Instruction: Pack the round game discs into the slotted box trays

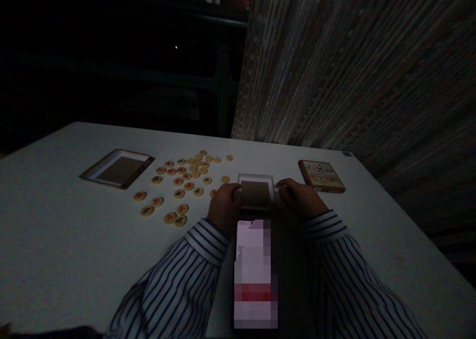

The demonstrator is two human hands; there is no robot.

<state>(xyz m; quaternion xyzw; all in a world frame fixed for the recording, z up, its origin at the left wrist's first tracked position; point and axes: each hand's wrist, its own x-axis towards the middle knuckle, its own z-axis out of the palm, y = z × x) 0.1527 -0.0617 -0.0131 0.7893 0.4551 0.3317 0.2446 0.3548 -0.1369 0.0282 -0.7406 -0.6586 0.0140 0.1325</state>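
Between my two hands is a small open box tray (255,194) with white walls and a brown bottom. My left hand (225,205) grips its left side, fingers curled round the wall. On the opposite side my right hand (303,199) is closed at the right wall, its thumb and fingertips by the edge. Several round xiangqi pieces (189,186), marked in red or black characters, lie scattered to the left of my left hand. Some of them show plain faces. No piece shows inside the tray.
A second open box half (125,168) rests at the left of the white table (74,240). Beyond my right hand lies a printed flat box (322,175). A lit phone (254,272) is between my forearms. A string curtain (316,66) hangs behind the table's far right edge.
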